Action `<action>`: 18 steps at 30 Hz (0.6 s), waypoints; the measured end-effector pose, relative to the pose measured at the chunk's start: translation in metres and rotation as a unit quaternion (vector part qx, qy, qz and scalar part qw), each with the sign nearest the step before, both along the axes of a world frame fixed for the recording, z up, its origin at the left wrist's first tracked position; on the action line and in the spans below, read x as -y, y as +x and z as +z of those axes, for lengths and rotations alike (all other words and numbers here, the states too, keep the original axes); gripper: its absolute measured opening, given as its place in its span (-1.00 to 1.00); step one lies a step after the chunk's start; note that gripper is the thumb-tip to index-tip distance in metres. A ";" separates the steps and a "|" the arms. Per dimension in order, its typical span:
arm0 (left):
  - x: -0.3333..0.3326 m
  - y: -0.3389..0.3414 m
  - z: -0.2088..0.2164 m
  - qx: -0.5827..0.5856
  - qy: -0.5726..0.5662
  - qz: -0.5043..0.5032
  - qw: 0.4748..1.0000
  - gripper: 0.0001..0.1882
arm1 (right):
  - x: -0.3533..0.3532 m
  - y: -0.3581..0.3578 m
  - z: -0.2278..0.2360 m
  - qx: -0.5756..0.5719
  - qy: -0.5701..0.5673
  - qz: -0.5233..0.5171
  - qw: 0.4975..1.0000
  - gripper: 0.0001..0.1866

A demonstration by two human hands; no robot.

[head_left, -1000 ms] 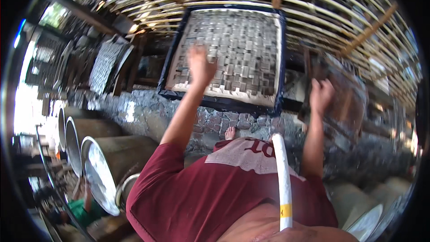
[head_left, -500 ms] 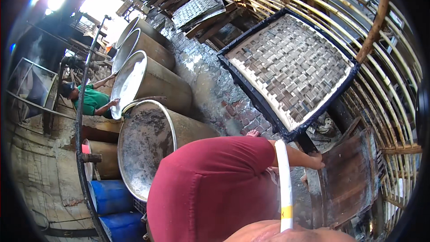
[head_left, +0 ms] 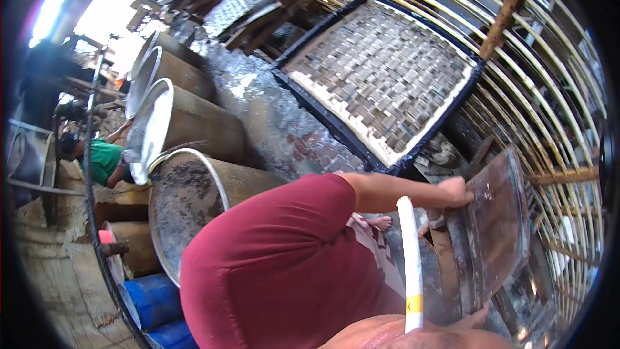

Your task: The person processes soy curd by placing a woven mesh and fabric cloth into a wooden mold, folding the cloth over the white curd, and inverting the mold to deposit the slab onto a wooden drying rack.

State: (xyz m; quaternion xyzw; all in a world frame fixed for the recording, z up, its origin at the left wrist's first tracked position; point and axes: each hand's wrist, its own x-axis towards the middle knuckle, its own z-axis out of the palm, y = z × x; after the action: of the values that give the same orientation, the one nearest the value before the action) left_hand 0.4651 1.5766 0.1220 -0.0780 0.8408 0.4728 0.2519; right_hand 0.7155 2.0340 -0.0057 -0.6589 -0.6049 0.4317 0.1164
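Observation:
A flat, dark brown wooden board (head_left: 498, 223) with a raised frame stands tilted on my right side. My left hand (head_left: 456, 192), reaching across from the maroon sleeve, is closed round its upper near edge. At the board's lower end my right hand (head_left: 475, 320) is partly in view, its fingers against the bottom edge; the rest of that arm is hidden. Close in front of the camera a white stick with a yellow band, like a cigarette (head_left: 411, 265), sticks up.
A dark-framed tray (head_left: 387, 81) of woven strips lies ahead, beside a bamboo slat fence (head_left: 562, 90). Large metal drums (head_left: 194, 116) line the left, with blue barrels (head_left: 152, 300) nearer. A person in green (head_left: 103, 160) leans over one drum. The ground (head_left: 258, 100) looks wet.
The board has been raised and tilted toward me, with my left hand moving up along with it. My right hand has come into view at its lower end. The camera view has shifted right.

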 end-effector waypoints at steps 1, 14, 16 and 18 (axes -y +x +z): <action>0.006 -0.006 0.014 -0.009 0.001 0.007 1.000 -0.42 | 0.005 -0.002 0.012 -0.029 -0.012 -0.015 0.999 -0.50; 0.361 -0.058 0.068 -0.033 0.174 0.194 0.965 -0.69 | 0.393 -0.109 0.166 -0.264 -0.018 0.030 0.964 -0.61; 0.413 -0.059 0.076 -0.060 0.154 0.273 0.948 -0.68 | 0.447 -0.134 0.170 -0.294 0.023 0.059 0.954 -0.76; 0.464 -0.063 0.062 -0.153 0.134 0.281 0.938 -0.63 | 0.505 -0.161 0.188 -0.320 0.027 0.073 0.944 -0.86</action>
State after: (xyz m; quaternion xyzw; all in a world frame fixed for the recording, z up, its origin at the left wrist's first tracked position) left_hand 0.4022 1.1129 0.1843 -0.2033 0.7421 0.6385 -0.0151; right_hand 0.5542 1.5294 0.1820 -0.4366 -0.5934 0.6110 0.2898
